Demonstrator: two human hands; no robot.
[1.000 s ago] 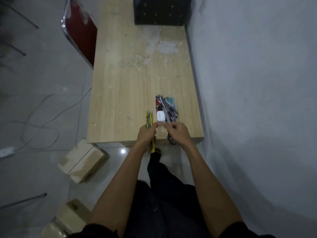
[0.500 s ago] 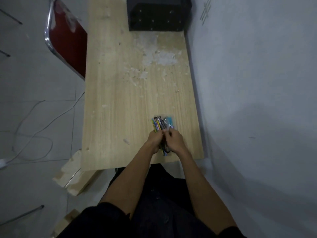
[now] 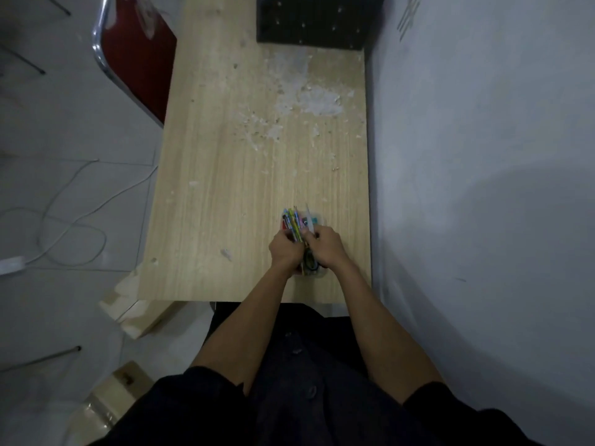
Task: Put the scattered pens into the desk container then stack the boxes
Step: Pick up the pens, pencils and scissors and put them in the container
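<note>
I have only one view, from the camera on the person's head. It looks steeply down and forward along the tabletop (image 3: 231,194), with the wall (image 3: 483,156) at right and the floor (image 3: 64,140) at left. The left hand (image 3: 285,252) and right hand (image 3: 328,249) sit near, just below the middle.

left hand (image 3: 285,252) carried pens (image 3: 294,225) from beside container (image 3: 318,274) into it; now meets right hand (image 3: 326,249)

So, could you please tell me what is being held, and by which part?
The left hand and right hand grip the bundle of pens around its middle.
</note>
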